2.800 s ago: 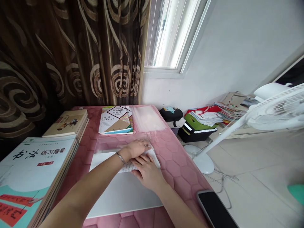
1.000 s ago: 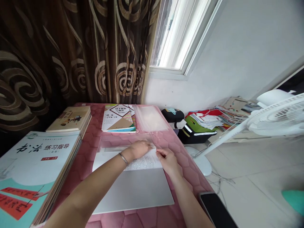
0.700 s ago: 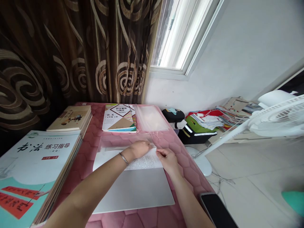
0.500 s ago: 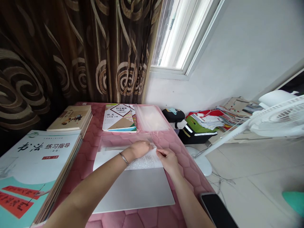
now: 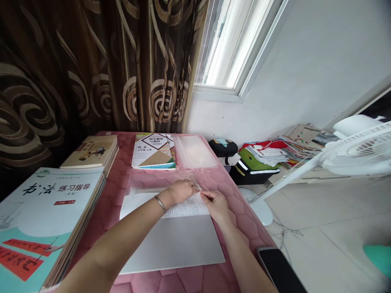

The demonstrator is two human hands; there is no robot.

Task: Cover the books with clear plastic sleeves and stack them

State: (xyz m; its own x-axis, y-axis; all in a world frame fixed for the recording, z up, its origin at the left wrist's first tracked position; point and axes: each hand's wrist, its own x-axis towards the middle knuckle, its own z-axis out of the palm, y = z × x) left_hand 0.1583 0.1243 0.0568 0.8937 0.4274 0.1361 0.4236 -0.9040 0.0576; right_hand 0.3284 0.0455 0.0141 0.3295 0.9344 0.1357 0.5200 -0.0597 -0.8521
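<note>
A book [image 5: 180, 244] lies open in front of me, its lower part a plain grey-white sheet and its upper part a printed page [image 5: 187, 208]. Under and beyond its far edge spreads a clear plastic book cover [image 5: 152, 183]. My left hand [image 5: 182, 190], with a bracelet at the wrist, reaches across the page; its curled fingers pinch the plastic near the far right corner. Close beside it, my right hand [image 5: 216, 203] is closed, thumb and forefinger on the corner of the book. The fingertips nearly meet, and part of the corner is hidden.
Tall book stacks [image 5: 61, 195] stand at the left. Farther back lie several workbooks [image 5: 154, 150] and a pile of clear covers [image 5: 197, 151]. A phone [image 5: 279, 268] rests at the near right edge of the pink padded surface [image 5: 165, 283]. A white fan [image 5: 290, 179] stands beyond.
My left fingers have shifted very slightly at the plastic by the corner. My right hand stays almost where it was, and the book has not moved.
</note>
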